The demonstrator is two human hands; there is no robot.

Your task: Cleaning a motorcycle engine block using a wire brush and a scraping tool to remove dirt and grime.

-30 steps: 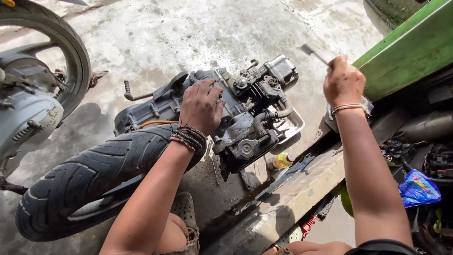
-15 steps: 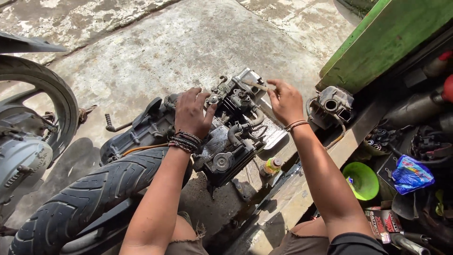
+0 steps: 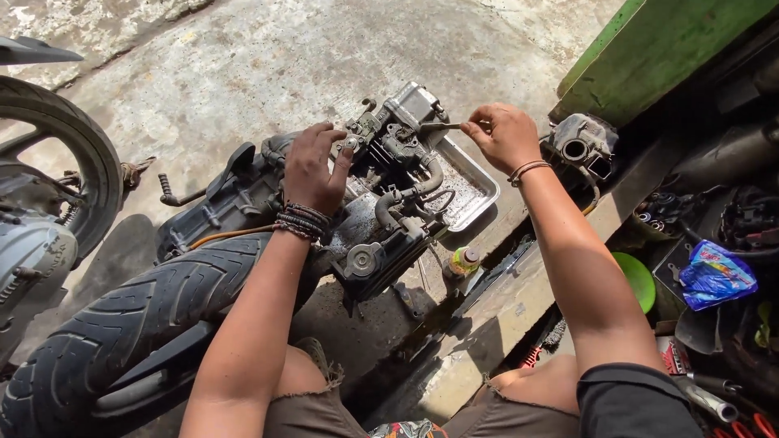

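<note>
Hands at work on a grimy grey metal scooter engine block (image 3: 381,203) that lies on the stained concrete floor (image 3: 243,73), its cylinder head end resting over a shallow rectangular steel tray (image 3: 475,191). Left hand (image 3: 312,170), with dark beaded bracelets (image 3: 296,221) at the wrist, lies palm-down on the upper casing of the engine, fingers spread and pressing on the metal; its grip encloses nothing, it only braces. Right hand (image 3: 503,134) pinches the end of a slim grey metal hand tool (image 3: 442,126) between thumb and fingertips, the grip clenched on it; the tool's far tip meets the top of the cylinder head. A thin bangle (image 3: 527,169) circles the right wrist. Black ribbed rubber tyre (image 3: 122,324) stays attached at the engine's rear, lower left, with a second spoked wheel (image 3: 73,154) at the left edge. Beside the right forearm sits a separate grey cast engine part (image 3: 580,146) on a ledge. Small yellow-green bottle (image 3: 464,259) stands just below the tray; a round green plastic bowl (image 3: 637,280) and a blue crinkled packet (image 3: 714,276) lie to the right.
</note>
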